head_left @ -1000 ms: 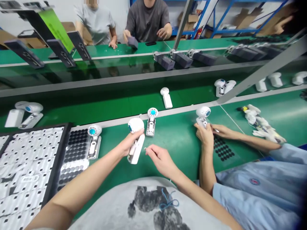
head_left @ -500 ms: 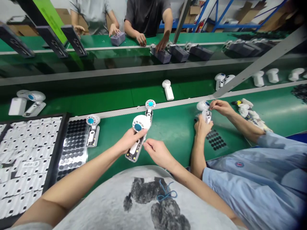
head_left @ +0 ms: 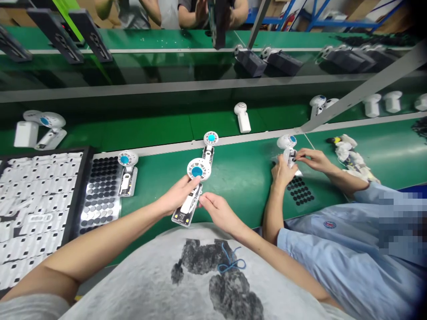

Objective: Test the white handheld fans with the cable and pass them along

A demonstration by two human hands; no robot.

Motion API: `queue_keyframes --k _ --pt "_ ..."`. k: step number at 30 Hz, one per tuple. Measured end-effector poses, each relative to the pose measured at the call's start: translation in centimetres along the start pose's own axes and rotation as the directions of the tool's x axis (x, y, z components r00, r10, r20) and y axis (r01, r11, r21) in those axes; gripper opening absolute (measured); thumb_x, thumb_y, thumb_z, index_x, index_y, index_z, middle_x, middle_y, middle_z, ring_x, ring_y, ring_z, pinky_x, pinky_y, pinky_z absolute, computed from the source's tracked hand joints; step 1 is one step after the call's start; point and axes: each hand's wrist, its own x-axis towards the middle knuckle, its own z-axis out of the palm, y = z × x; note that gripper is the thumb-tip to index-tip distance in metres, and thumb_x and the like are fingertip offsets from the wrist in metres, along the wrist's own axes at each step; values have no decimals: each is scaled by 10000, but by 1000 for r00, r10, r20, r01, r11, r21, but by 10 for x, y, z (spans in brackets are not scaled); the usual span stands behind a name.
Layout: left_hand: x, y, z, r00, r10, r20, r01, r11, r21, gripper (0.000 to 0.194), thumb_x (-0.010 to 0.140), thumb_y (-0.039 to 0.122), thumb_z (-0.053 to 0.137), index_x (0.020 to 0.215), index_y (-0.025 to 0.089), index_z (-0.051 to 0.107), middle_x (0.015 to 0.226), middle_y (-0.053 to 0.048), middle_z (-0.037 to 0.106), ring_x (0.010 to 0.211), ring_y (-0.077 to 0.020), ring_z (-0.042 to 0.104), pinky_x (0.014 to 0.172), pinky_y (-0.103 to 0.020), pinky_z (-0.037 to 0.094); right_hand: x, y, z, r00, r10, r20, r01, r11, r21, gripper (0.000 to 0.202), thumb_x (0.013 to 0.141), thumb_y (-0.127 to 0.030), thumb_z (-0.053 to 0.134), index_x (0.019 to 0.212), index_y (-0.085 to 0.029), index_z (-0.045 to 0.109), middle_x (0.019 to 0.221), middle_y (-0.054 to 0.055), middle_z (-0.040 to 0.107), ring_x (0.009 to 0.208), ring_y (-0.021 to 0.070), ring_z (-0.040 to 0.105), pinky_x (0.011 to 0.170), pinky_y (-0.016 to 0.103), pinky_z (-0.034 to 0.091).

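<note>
A white handheld fan with a blue centre is in my left hand, whose fingers wrap round its neck and thumb lies on top. The fan's handle is uncovered, showing a white inner part and a circuit board; it tilts down toward my body. At the handle's right edge my right hand is closed in a pinch, its fingertips close against the casing. Whatever it pinches, if anything, is too small to make out. Just behind lies a second open-handled fan, partly covered by the first.
Another open fan lies left, beside a sheet of black round pads and a tray of white parts. A co-worker's hands handle a fan at right. The belt beyond carries white fans; a slanted metal post crosses there.
The held fan's head has turned to face upward more, showing its blue centre fully. My right hand stays at the handle's edge. Across the bench, a person has lifted a dark box.
</note>
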Motion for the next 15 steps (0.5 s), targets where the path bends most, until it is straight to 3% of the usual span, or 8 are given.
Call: queue_keyframes --k 5,8,10,12,15 --pt "1 -3 6 1000 -15 -8 14 1000 -22 390 742 513 522 949 192 442 597 26 487 467 -118 513 436 -247 449 3 2 2 999 45 12 -45 998 32 290 877 -306 373 699 -150 540 695 1 562 671 112 497 664 234 373" --pt "3 -3 -2 999 48 16 -50 990 132 402 673 443 630 936 186 468 670 3 544 535 -133 541 509 -265 462 4 4 4 998 55 28 -57 996 64 259 860 -291 395 722 -148 561 703 2 568 662 111 493 656 231 373" --pt "8 0 -20 988 154 -28 -136 934 331 413 607 375 701 910 169 511 762 -31 584 642 -155 560 585 -264 458 3 8 -1 997 79 19 -79 996 34 244 845 -282 412 729 -149 580 669 -5 554 628 107 477 624 224 364" --pt "18 6 -48 951 246 -190 -136 880 455 415 601 369 701 911 152 532 830 -56 598 708 -173 559 621 -266 446 -1 15 -12 990 128 -64 -129 992 -14 262 840 -311 418 716 -149 584 579 -23 490 548 97 427 549 212 334" --pt "46 15 -89 856 280 -435 -96 913 397 413 665 387 634 963 133 502 842 -66 599 674 -169 554 588 -264 433 -6 26 -34 952 200 -230 -206 979 0 300 840 -384 409 725 -152 562 486 -57 338 438 78 293 442 201 251"
